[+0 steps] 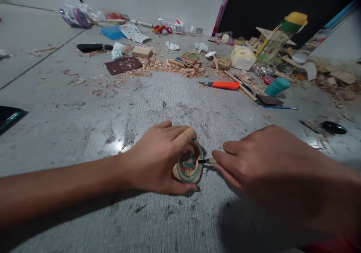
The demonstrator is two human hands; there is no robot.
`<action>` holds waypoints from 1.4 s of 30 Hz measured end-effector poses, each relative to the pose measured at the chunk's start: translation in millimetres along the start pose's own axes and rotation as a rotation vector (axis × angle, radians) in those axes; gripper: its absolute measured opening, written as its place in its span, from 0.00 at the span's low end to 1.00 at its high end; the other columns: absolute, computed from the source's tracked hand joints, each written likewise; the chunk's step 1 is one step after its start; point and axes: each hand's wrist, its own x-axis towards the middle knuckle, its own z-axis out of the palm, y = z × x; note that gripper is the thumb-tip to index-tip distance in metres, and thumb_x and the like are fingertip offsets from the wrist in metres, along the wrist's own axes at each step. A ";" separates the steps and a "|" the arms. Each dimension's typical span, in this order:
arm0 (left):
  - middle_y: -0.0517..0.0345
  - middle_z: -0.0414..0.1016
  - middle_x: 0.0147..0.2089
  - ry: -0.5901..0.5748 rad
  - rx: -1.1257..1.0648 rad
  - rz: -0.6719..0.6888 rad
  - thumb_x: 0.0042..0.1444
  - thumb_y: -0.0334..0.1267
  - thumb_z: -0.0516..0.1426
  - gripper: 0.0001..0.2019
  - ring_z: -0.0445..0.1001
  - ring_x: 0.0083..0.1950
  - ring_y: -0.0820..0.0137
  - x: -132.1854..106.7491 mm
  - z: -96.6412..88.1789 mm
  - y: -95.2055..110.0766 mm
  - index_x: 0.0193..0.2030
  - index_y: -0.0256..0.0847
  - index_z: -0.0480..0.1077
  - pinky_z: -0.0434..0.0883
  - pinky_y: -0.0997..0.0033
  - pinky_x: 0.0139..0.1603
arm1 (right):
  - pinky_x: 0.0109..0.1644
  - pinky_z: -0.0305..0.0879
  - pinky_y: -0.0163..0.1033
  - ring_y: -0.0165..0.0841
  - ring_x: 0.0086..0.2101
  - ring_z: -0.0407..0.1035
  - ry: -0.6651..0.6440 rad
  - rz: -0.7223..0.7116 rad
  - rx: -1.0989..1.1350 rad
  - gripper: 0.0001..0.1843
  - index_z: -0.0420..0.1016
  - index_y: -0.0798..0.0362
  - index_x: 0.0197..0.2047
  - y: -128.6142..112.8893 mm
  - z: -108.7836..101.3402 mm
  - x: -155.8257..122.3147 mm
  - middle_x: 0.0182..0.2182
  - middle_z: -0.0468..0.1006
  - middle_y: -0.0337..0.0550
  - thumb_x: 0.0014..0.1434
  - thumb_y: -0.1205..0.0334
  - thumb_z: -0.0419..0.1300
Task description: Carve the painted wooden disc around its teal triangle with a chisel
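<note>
My left hand (pixel 163 155) is closed round the far and left sides of a small round wooden piece (pixel 188 162), pressing it to the grey floor. Green ring lines and a green triangle mark its face, and the wood between them is hollowed out. A tan bandage wraps one finger of that hand. In my right hand (pixel 245 159) is a thin carving tool (pixel 207 161) with a dark narrow tip, which meets the right part of the wooden piece's face. The tool's handle is mostly hidden by my fingers.
Wood shavings (pixel 158 64) lie scattered ahead, with an orange utility knife (pixel 225 85), brown sandpaper (pixel 124 65) and a wooden block (pixel 141 52) near them. A teal cap (pixel 278 86) and a yellow-topped bottle (pixel 293 21) are at the right. A dark phone-like object (pixel 11 118) lies far left.
</note>
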 end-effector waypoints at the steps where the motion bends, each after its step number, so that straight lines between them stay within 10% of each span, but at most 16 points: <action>1: 0.54 0.80 0.42 0.002 0.012 0.022 0.53 0.68 0.63 0.32 0.76 0.36 0.61 -0.4 0.0 0.1 0.48 0.42 0.65 0.61 0.60 0.40 | 0.26 0.32 0.48 0.32 0.16 0.46 0.016 -0.018 -0.005 0.12 0.71 0.47 0.25 -2.1 -1.7 1.8 0.17 0.68 0.40 0.61 0.66 0.60; 11: 0.55 0.76 0.43 0.033 -0.210 -0.011 0.48 0.62 0.71 0.34 0.74 0.41 0.61 -8.1 7.7 -4.6 0.48 0.44 0.62 0.67 0.65 0.41 | 0.23 0.39 0.47 0.34 0.17 0.58 0.092 0.043 0.095 0.06 0.76 0.50 0.32 -12.4 18.2 -10.0 0.21 0.72 0.38 0.52 0.71 0.64; 24: 0.56 0.79 0.44 0.023 -0.163 -0.076 0.47 0.64 0.70 0.36 0.76 0.40 0.60 -9.3 8.6 -5.9 0.52 0.42 0.64 0.65 0.64 0.41 | 0.32 0.63 0.36 0.27 0.27 0.75 0.349 0.335 0.537 0.14 0.81 0.51 0.45 -34.8 69.4 -32.8 0.31 0.83 0.36 0.77 0.61 0.54; 36: 0.58 0.80 0.44 0.017 -0.122 -0.061 0.45 0.65 0.72 0.38 0.77 0.39 0.60 -8.3 5.8 -4.0 0.51 0.43 0.62 0.64 0.62 0.42 | 0.31 0.54 0.40 0.28 0.25 0.68 0.109 0.192 0.396 0.13 0.80 0.50 0.50 -12.2 22.6 -25.8 0.27 0.76 0.34 0.77 0.63 0.53; 42: 0.54 0.80 0.47 -0.009 -0.140 -0.083 0.46 0.65 0.71 0.38 0.77 0.43 0.57 -9.7 7.5 -6.6 0.53 0.43 0.63 0.66 0.61 0.44 | 0.26 0.44 0.46 0.32 0.20 0.62 0.025 0.198 0.238 0.11 0.77 0.48 0.34 -18.7 12.7 -11.7 0.24 0.76 0.36 0.69 0.67 0.58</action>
